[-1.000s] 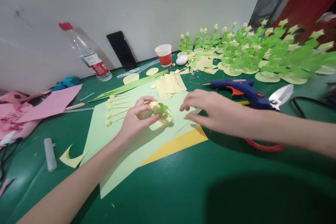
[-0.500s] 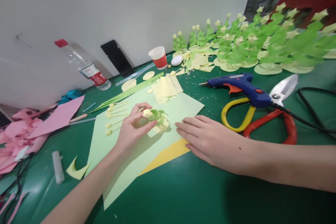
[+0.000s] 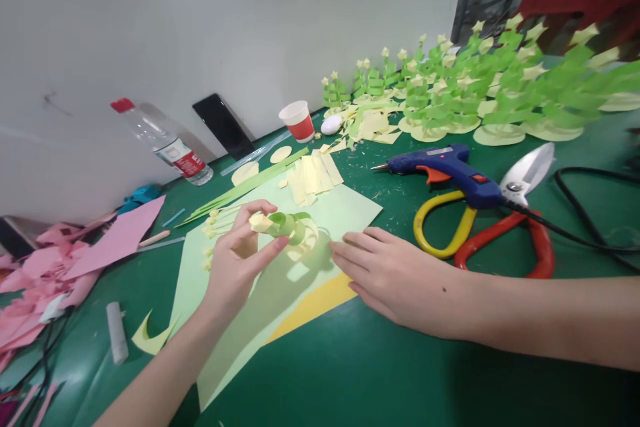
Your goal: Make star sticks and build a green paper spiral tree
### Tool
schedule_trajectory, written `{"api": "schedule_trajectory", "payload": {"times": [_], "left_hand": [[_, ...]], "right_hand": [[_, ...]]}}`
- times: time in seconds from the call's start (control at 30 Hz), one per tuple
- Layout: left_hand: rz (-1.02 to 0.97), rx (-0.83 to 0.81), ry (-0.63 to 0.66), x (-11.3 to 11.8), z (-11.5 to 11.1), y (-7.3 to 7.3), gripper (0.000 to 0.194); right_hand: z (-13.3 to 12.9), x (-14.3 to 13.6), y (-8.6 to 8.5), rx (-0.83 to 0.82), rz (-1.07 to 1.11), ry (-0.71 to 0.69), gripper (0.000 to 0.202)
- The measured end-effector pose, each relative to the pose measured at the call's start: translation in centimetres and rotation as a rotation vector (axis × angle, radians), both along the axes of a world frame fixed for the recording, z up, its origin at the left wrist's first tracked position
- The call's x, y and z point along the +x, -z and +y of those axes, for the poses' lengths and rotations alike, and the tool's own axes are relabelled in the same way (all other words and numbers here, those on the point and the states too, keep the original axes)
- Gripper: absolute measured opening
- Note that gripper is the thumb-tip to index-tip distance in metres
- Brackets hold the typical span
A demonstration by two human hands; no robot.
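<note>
Between thumb and fingers, my left hand (image 3: 240, 250) holds a small paper tree (image 3: 283, 227): a green paper spiral with a pale yellow star on its left end and a round yellow base on its right. The tree is tilted on its side above a light green sheet (image 3: 250, 320). My right hand (image 3: 383, 273) lies flat, palm down, with its fingertips on the right edge of that sheet and of an orange-yellow sheet (image 3: 310, 307) under it. Several star-topped sticks (image 3: 213, 221) lie on the green sheet, partly hidden behind my left hand.
A blue glue gun (image 3: 440, 163) rests by large scissors (image 3: 525, 177) with yellow and red handles. Several finished paper trees (image 3: 500, 93) stand at the back right. A paper cup (image 3: 299, 123), a phone (image 3: 223, 123) and a bottle (image 3: 175, 150) are along the wall. Pink paper (image 3: 115, 240) lies left.
My left hand has lifted the paper tree off the green sheet and moved it slightly left, tilting it so its base shows more. My right hand stays in place.
</note>
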State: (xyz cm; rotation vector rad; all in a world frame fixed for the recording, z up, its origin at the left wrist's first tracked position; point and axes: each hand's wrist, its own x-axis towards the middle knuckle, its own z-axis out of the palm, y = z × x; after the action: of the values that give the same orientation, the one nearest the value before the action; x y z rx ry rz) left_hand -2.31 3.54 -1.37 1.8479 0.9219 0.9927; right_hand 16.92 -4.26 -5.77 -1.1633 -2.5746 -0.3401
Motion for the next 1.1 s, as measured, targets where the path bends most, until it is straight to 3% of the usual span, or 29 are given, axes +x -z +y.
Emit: {"api": "schedule_trajectory", "payload": {"times": [0.47,1.1], "left_hand": [[0.220,0.043,-0.085,0.9,0.1,0.8,0.031],[0.214,0.027,-0.086,0.8,-0.1,1.2,0.009]], "right_hand": [[0.0,0.0,-0.1,0.019,0.008,0.005,0.028],[0.1,0.0,0.0,0.006,0.003,-0.001,0.026]]}}
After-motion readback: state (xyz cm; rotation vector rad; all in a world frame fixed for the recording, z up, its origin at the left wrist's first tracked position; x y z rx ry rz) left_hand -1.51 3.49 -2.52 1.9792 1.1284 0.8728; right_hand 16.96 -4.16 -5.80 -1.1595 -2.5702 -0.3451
